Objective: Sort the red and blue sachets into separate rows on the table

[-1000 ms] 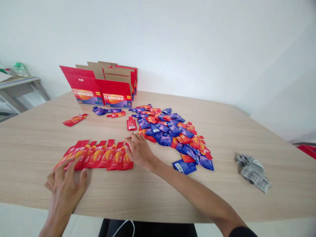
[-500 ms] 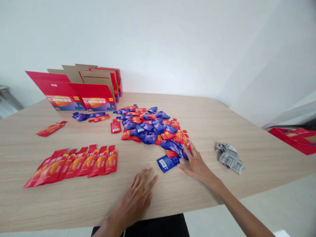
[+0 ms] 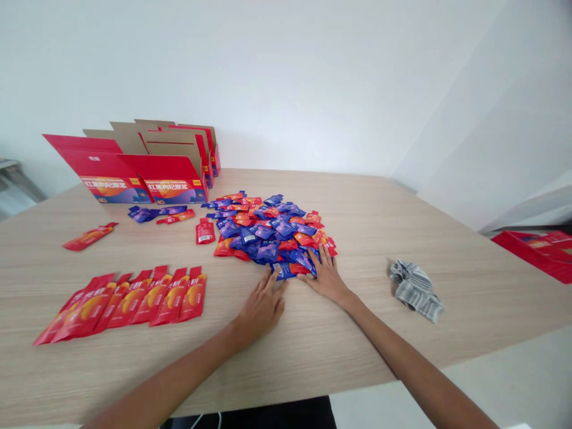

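Both hands are on the near edge of the pile of red and blue pouches (image 3: 268, 229), which sits mid-table just ahead of me
Left hand (image 3: 263, 307): fingers slightly apart, tips against the near edge by a blue pouch (image 3: 282, 271), pinching nothing that I can see
Right hand (image 3: 328, 281): fingers spread over the pile's near right corner, thumb out to the left, so that corner is partly covered by my own hand
Stuff around: loose red pouch (image 3: 205, 231), label up, just left of the pile
Overlapping row of red pouches (image 3: 147, 301) on the left, well apart from the pile, with my left forearm (image 3: 192, 363) crossing the table (image 3: 357, 202) on the near side of it
Lone red pouch (image 3: 89, 236) behind that row
Small blue cluster (image 3: 156, 213) plus a red pouch (image 3: 176, 217) in front of the boxes (image 3: 176, 189), flaps up; these block the back left and hide part of the wall (image 3: 313, 89)
Grey striped cloth (image 3: 415, 289), crumpled, right of my right forearm (image 3: 397, 351), clear of it
Red box (image 3: 534, 253) at the far right, cut off by the view
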`<state>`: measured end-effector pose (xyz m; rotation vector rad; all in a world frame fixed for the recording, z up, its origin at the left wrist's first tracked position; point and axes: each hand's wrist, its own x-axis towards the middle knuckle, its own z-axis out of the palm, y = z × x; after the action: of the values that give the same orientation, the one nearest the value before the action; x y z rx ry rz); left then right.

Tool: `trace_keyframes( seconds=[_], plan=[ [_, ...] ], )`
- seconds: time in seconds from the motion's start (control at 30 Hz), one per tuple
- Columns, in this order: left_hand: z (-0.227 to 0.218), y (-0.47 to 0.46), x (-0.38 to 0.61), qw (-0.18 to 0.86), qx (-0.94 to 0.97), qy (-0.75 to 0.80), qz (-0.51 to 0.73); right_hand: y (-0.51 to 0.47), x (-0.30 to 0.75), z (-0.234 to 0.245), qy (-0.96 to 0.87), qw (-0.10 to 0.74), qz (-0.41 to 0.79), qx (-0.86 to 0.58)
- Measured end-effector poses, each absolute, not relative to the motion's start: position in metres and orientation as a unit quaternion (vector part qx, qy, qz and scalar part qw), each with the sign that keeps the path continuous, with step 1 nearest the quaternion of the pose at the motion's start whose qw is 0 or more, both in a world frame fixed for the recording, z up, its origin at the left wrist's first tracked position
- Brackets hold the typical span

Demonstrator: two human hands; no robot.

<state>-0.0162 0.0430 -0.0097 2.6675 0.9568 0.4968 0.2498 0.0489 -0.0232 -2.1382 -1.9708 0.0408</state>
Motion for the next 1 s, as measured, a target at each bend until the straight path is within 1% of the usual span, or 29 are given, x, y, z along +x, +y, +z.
trace_keyframes(
  seconds=[0.17,0.3,0.43,0.57,0.7,0.8,0.9,1.0],
  plan=[
    [-0.005,0.069,-0.005,0.153,0.909,0.338,0.191,0.079,0.252,-0.019,-0.666,0.122,0.017,-0.736],
    [-0.002,0.085,0.005,0.149,0.909,0.335,0.197,0.091,0.262,-0.018,-0.673,0.136,0.021,-0.727],
    [0.001,0.093,0.01,0.139,0.912,0.33,0.2,0.087,0.278,-0.018,-0.71,0.16,0.003,-0.685],
    [0.001,0.092,0.009,0.133,0.915,0.325,0.199,0.077,0.289,-0.006,-0.74,0.199,0.011,-0.642],
    [0.001,0.089,0.008,0.126,0.92,0.32,0.189,0.071,0.298,0.01,-0.716,0.255,0.059,-0.648],
    [0.003,0.084,0.007,0.122,0.921,0.322,0.181,0.067,0.305,0.016,-0.66,0.34,0.102,-0.662],
    [0.006,0.074,0.004,0.121,0.921,0.327,0.176,0.06,0.308,0.022,-0.622,0.419,0.176,-0.638],
    [0.008,0.056,-0.006,0.126,0.917,0.334,0.18,0.052,0.304,0.036,-0.615,0.432,0.264,-0.604]
  ],
)
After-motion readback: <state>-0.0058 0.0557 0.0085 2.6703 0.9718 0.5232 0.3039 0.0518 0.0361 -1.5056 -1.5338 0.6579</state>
